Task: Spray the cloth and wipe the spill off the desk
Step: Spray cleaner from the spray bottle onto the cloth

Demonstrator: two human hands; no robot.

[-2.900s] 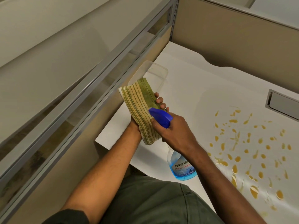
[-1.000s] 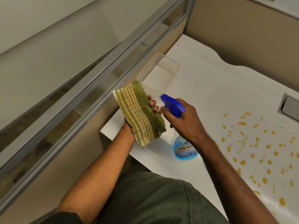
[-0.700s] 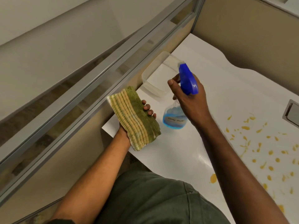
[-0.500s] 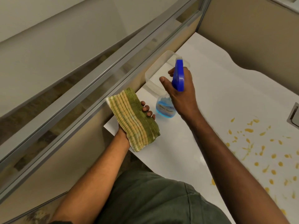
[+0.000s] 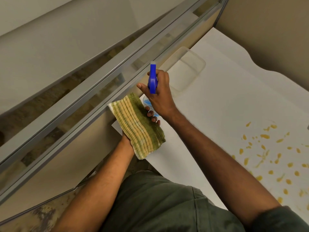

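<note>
A folded green and yellow striped cloth (image 5: 138, 125) lies over my left hand (image 5: 151, 114), which grips it at the desk's near left corner; only the fingertips show. My right hand (image 5: 158, 96) is closed around the neck of a spray bottle (image 5: 153, 78) with a blue trigger head, held near the left edge of the desk just beyond the cloth. The bottle's clear body with blue liquid peeks out below my right hand. An orange spill (image 5: 274, 158) of many small drops is scattered over the white desk (image 5: 217, 104) at the right.
A clear empty plastic container (image 5: 187, 69) stands on the desk by the left partition, just beyond the bottle. A beige partition with a metal and glass rail (image 5: 93, 91) runs along the left; another partition wall closes the back. My lap in green trousers is below.
My right hand carried the spray bottle from in front of the cloth to the far left side of the desk near the container. The left hand kept holding the cloth in much the same place.
</note>
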